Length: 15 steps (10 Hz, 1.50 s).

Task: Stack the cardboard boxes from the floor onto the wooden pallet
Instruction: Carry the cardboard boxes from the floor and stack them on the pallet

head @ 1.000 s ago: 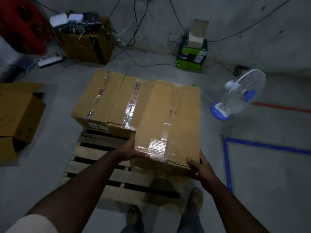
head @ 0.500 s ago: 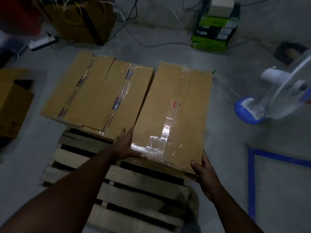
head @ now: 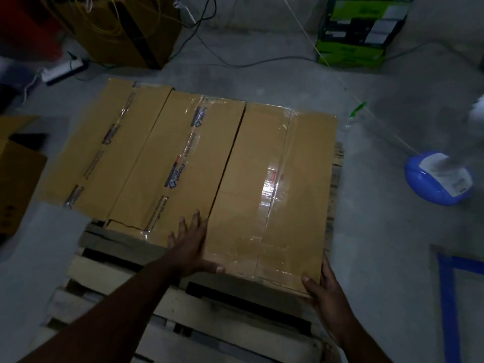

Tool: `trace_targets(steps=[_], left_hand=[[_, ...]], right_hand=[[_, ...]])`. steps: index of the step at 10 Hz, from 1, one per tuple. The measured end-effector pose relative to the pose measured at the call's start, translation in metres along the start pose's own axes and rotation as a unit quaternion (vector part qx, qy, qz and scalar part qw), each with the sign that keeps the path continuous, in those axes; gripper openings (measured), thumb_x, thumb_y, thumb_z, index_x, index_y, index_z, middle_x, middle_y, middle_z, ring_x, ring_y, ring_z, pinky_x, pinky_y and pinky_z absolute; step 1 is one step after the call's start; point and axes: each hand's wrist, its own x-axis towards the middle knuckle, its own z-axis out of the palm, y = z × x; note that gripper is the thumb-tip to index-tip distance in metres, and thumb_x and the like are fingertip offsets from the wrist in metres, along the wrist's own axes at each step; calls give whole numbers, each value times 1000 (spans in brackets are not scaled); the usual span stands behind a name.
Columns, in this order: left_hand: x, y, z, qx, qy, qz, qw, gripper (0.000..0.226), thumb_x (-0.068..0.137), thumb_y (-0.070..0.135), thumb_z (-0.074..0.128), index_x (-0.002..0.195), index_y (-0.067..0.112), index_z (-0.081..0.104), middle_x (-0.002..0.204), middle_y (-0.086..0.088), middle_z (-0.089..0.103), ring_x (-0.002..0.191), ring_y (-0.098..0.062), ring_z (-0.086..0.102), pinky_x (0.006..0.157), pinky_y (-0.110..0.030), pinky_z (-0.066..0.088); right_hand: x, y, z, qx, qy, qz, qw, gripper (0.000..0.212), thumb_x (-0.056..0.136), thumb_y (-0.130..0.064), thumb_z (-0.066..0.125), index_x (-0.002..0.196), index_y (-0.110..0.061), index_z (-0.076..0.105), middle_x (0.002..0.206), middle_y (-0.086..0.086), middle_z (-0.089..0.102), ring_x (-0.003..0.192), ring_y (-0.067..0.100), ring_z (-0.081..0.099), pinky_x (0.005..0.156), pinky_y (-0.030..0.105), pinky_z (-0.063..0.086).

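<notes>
- Three cardboard boxes side by side on the wooden pallet [head: 183,307], long sides touching, tops taped with clear tape.
- Right-hand box [head: 272,195] flat on the pallet, flush against the middle box [head: 180,163]; near end sticking out past the middle box's near end.
- Far-left box [head: 104,145] beside the middle one, its left part overhanging the pallet edge above the concrete floor [head: 379,244].
- Left hand [head: 190,247] at the near-left corner of the right-hand box: fingers spread and straight, lying at the seam between that box and the middle box, thumb stretched along the near top edge. Flat contact, no curl round anything.
- Right hand [head: 323,289] at the near-right corner of the same box: thumb on the top edge, fingers against the right side wall, loosely cupping the corner.
- Hands well apart, one at each near corner.
- Bare pallet slats showing in front of the boxes, between the forearms.
- Blue fan base [head: 437,179] on the floor to the right, well apart from the pallet; blue tape line [head: 449,305] on the floor nearer the right forearm.
- Green carton [head: 356,32] at the back right, large brown carton [head: 125,30] with cables at the back left, white power strip [head: 62,72] near it.
- Open cardboard box [head: 18,174] on the floor at the left edge.
</notes>
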Motion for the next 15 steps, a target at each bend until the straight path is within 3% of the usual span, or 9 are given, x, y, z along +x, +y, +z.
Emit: trace_targets(steps=[1, 2, 4, 5, 6, 7, 8, 9, 15], left_hand=[[15, -10, 13, 60, 4, -7, 998, 152, 53, 82, 76, 156, 33, -24, 156, 6, -44, 148, -34, -32, 118, -67, -5], [18, -23, 26, 115, 52, 8, 992, 146, 71, 55, 84, 142, 44, -43, 155, 8, -45, 150, -34, -27, 120, -63, 2], [20, -35, 36, 225, 153, 30, 962, 129, 86, 8, 71, 148, 30, -41, 160, -2, -40, 153, -45, -16, 122, -62, 12], [28, -34, 33, 223, 139, 25, 965, 123, 87, -3, 62, 150, 30, -37, 158, 1, -45, 149, -46, -26, 122, -66, 5], [31, -43, 38, 226, 162, 45, 959, 120, 85, -8, 58, 152, 30, -34, 159, 3, -43, 150, -46, -23, 121, -67, 8], [32, -45, 39, 241, 161, 45, 956, 120, 85, -7, 60, 154, 29, -32, 161, 3, -40, 151, -46, -22, 121, -66, 9], [37, -44, 35, 247, 183, 55, 950, 124, 82, -8, 63, 154, 29, -30, 162, 2, -38, 152, -46, -18, 120, -66, 12], [45, -42, 31, 249, 187, 52, 949, 128, 80, -4, 70, 155, 28, -29, 163, 2, -35, 152, -46, -16, 120, -66, 13], [49, -29, 42, 292, 183, 4, 939, 98, 96, 12, 53, 156, 10, -24, 164, -17, -28, 152, -50, -7, 119, -63, 19]], right_hand=[[17, 15, 5, -38, 5, -8, 999, 79, 99, -12, 67, 159, -46, 28, 158, -13, 47, 145, 16, 46, 122, 44, 35], [19, 18, 20, -91, 16, -21, 995, 82, 101, -16, 64, 155, -54, 15, 159, -14, 41, 145, 15, 43, 116, 33, 36], [6, 5, 47, -201, 20, -55, 978, 150, 68, -16, 96, 158, -38, -21, 153, -37, 11, 129, -21, 19, 112, 19, 24], [4, -5, 49, -204, 28, -70, 976, 146, 66, -6, 95, 158, -30, -16, 137, -43, 9, 115, -31, 24, 94, -9, 21], [2, -7, 52, -205, 51, -90, 973, 139, 65, 2, 94, 156, -31, -6, 133, -40, 18, 100, -47, 27, 79, -15, 24], [3, -2, 49, -184, 66, -84, 977, 137, 64, -2, 95, 155, -41, 1, 130, -43, 27, 100, -45, 33, 78, -9, 35], [6, 2, 44, -190, 70, -80, 976, 136, 65, -19, 97, 157, -53, 3, 127, -48, 34, 105, -24, 51, 95, 16, 43], [15, 0, 41, -206, 66, -88, 972, 136, 68, -26, 96, 161, -48, -1, 135, -41, 35, 122, 2, 46, 103, 31, 40], [29, 6, 40, -332, 74, -57, 939, 138, 74, -52, 88, 161, -38, -18, 166, 1, 28, 144, 23, 41, 115, 44, 43]])
